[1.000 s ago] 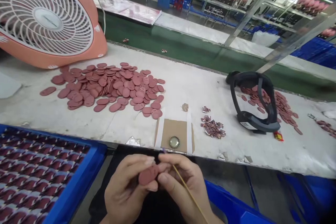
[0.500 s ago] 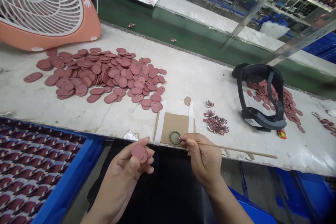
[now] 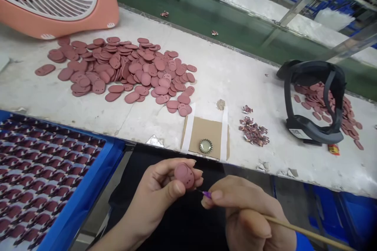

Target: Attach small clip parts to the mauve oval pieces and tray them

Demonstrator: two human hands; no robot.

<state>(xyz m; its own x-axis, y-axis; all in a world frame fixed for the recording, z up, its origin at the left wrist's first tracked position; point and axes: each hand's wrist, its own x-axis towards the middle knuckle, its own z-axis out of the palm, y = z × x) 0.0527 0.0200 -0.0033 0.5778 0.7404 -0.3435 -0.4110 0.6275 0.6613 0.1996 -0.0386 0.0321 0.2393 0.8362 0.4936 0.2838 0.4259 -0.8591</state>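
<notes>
Your right grip (image 3: 247, 211) stayed pressed together on the thin wooden stick (image 3: 306, 233), which had moved away from the bottle cap (image 3: 205, 146) on the cardboard square (image 3: 204, 137) and carried a purple dab (image 3: 207, 194) at its tip. Your left grip (image 3: 160, 192) pinched the pink disc (image 3: 184, 175) between thumb and fingers, just beside that tip and nearer you than the cardboard square. More pink discs (image 3: 118, 66) lay heaped left of the cardboard square on the worktop (image 3: 224, 62).
</notes>
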